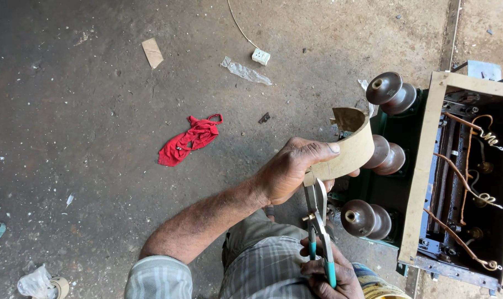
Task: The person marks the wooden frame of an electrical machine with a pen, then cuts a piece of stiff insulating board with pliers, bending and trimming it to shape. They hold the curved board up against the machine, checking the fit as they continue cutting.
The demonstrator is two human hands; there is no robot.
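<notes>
**Shears at the edge of a curved board strip**

Low in the frame, nearest the camera, the right hand had its grip clenched round the teal-sleeved handles of a pair of metal shears. Their blades pointed upward and met the lower end of a curved strip of tan pressboard, just right of the frame's centre. Above, the left hand gripped that strip, thumb laid along its outer face and fingers curled behind it, the bare forearm running down toward the lower left. Below the arm showed a checked shirt and grey trousers.

At the right edge stood an open green transformer tank with a pale gasket round its rim and copper leads inside. Three brown porcelain bushings projected from its left wall, one just behind the strip. On the concrete floor, left of centre, lay a red rag; a white socket block and a cardboard scrap lay well apart near the top.
</notes>
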